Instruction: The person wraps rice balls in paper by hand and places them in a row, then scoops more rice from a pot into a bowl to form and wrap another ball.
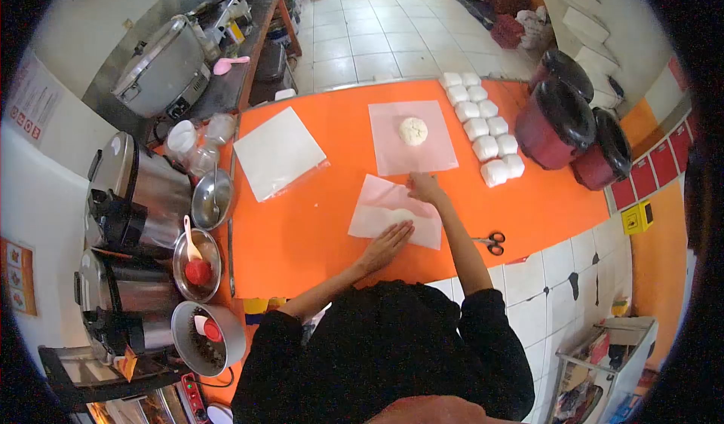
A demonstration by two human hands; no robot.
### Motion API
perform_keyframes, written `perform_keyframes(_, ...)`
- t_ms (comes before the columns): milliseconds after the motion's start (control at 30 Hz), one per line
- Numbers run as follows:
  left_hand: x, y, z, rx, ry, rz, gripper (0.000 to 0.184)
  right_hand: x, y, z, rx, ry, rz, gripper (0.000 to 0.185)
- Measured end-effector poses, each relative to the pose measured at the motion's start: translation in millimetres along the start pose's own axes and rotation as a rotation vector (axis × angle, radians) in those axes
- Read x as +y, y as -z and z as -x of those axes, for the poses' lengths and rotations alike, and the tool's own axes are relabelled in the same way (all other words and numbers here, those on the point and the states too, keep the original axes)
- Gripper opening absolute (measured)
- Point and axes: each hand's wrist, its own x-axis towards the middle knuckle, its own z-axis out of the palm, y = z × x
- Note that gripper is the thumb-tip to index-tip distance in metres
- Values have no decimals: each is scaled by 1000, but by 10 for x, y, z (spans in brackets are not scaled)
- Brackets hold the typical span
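Paper [365, 222] is being pressed near the centre of the frame by the left hand [388, 244], which is being laid open and flat over the lower part of a pale mound [401, 216], not closed around it. At the sheet's upper edge, the fingers of the right hand [427, 190] are being bent inward, but whether paper is being pinched cannot be told. If uneven pressure is being applied, the mound could be squeezed sideways and the thin sheet creased or torn; if the upper edge is being held loosely, it could slip open. Just above, a rice-like ball [413, 131] is being borne by a second sheet [386, 156], so it could be nudged by the right knuckles if they are being moved upward. To the right of that forearm, scissors [488, 240] are being left within reach of a careless elbow. Sideways room is being limited at upper right by two rows of white packets [476, 128] and dark red pots [554, 126]; at upper left, space is being taken up by a paper stack [277, 153], and along the left edge by metal bowls [176, 262] and large cookers [154, 198].
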Motion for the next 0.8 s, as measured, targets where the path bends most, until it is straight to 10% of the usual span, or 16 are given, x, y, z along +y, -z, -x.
perform_keyframes(100, 8, -14, -8, 47, 14, 100, 54, 122, -77, 110, -18, 6, -330, 44)
perform_keyframes(300, -36, -8, -5, 21, -2, 128, 54, 299, -419, 98, 630, 176, 21, 37)
perform_keyframes(500, -29, 95, -30, 59, -4, 226, 52, 179, -208, 74, 255, 138, -285, 25)
perform_keyframes(800, -1156, 144, -548, 12, 272, 203, 55, -140, -96, 775, 370, 283, -348, 22)
